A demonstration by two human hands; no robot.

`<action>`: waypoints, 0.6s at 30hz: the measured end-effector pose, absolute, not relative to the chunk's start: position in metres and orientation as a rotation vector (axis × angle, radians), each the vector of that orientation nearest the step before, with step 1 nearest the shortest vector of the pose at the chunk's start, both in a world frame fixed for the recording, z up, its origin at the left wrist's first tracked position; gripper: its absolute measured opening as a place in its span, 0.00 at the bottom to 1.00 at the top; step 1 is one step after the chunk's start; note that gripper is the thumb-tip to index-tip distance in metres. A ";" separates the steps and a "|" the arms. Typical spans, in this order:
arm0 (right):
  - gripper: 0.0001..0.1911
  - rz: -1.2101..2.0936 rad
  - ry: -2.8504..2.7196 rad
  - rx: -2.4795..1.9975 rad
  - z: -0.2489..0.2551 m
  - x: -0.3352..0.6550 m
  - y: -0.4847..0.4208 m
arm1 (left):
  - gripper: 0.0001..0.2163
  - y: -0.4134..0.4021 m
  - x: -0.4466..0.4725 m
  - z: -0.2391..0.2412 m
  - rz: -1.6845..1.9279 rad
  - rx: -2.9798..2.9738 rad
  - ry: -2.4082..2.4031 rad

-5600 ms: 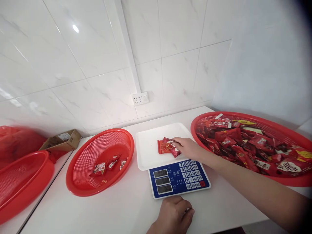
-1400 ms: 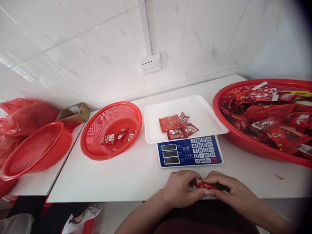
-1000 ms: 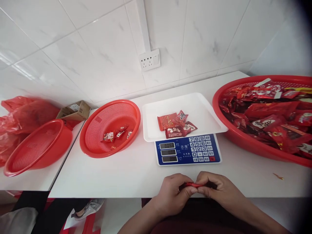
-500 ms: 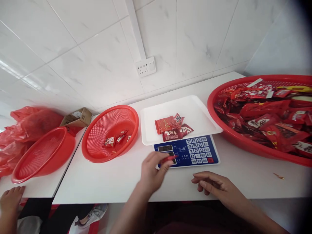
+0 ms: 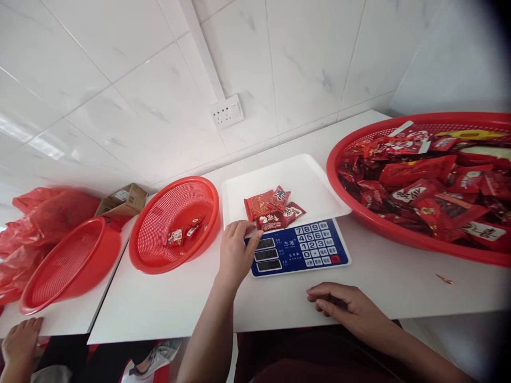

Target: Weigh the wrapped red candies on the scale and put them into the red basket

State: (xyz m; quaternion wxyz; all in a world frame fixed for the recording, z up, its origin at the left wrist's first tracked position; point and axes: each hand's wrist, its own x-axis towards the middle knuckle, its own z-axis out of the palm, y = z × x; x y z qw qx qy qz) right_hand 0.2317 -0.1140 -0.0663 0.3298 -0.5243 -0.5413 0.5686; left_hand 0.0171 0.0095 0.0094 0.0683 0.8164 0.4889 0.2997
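My left hand [image 5: 236,252] is at the front left corner of a white weighing tray [image 5: 315,183], its fingers curled and its thumb over the scale's display. What the fingers hold, if anything, is hidden. Several red snack packets [image 5: 271,208] lie in a small heap on the tray, just beyond that thumb. The tray tops a digital scale with a blue keypad panel [image 5: 293,252]. My right hand [image 5: 339,300] hovers at the table's front edge, loosely curled, fingers a little apart, holding nothing.
To the right, a large red basket [image 5: 333,170] brims with red packets. A round red basket [image 5: 138,250] on the left has a few packets inside. Farther left are another red basket [image 5: 75,268], red plastic bags [image 5: 59,215], a carton [image 5: 123,202] and another person's hand [image 5: 22,338].
My left hand has moved left and slightly up from the scale's display; the small red packet it pinched no longer shows. My right hand has barely moved. The view has shifted slightly.
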 end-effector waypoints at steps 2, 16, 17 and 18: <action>0.17 1.517 -1.401 -1.350 -0.068 0.232 -0.114 | 0.07 0.006 0.013 0.008 0.984 2.429 1.491; 0.19 1.593 -1.278 -1.306 -0.069 0.235 -0.108 | 0.18 -0.001 0.009 0.016 1.048 2.356 1.391; 0.19 1.592 -1.279 -1.305 -0.069 0.235 -0.108 | 0.18 -0.002 0.009 0.015 1.095 2.351 1.375; 0.19 1.590 -1.280 -1.306 -0.069 0.235 -0.108 | 0.18 -0.004 0.008 0.015 1.152 2.346 1.359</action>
